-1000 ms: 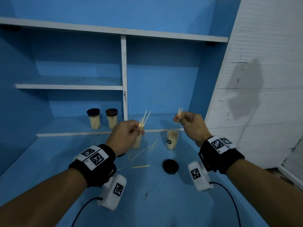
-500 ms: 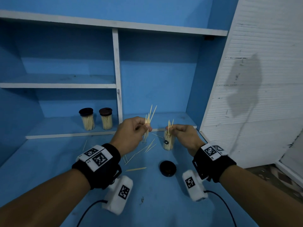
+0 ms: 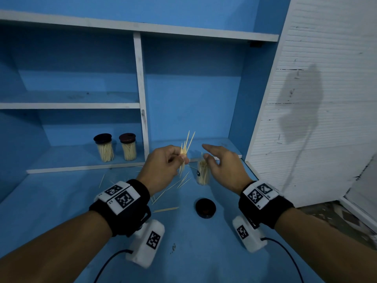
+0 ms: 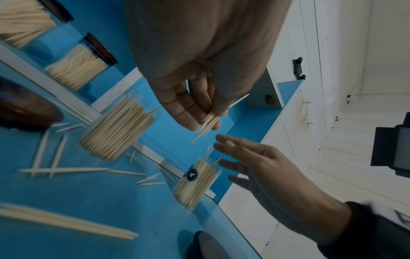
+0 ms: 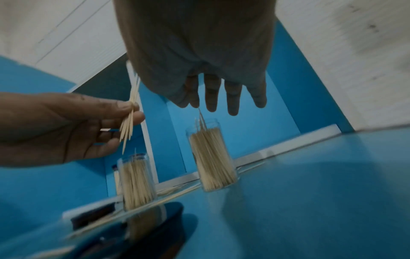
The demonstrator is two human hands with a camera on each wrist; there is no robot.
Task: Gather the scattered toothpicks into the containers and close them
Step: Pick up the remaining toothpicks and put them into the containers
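My left hand [image 3: 182, 158] pinches a bundle of toothpicks [image 3: 185, 149] between thumb and fingers, points up and down. My right hand [image 3: 210, 154] hovers just above an open clear container [image 3: 203, 174] full of toothpicks, fingers [image 5: 230, 98] straight and spread, holding nothing. A second open container [image 4: 115, 131] stands under my left hand and is hidden by it in the head view. Loose toothpicks [image 3: 165, 209] lie scattered on the blue surface between the arms. A black lid [image 3: 205, 207] lies flat in front of the right container; a dark lid [image 4: 22, 108] lies beside the left one.
Two closed toothpick jars [image 3: 103, 149] [image 3: 128, 148] stand on the low shelf [image 3: 81, 167] at the back left. A white upright divider [image 3: 140, 99] splits the blue shelving. A white slatted panel [image 3: 316, 99] borders the right side.
My right hand came down over the right container, let go of its toothpicks and opened its fingers. My left hand keeps its bundle and has shifted slightly right.
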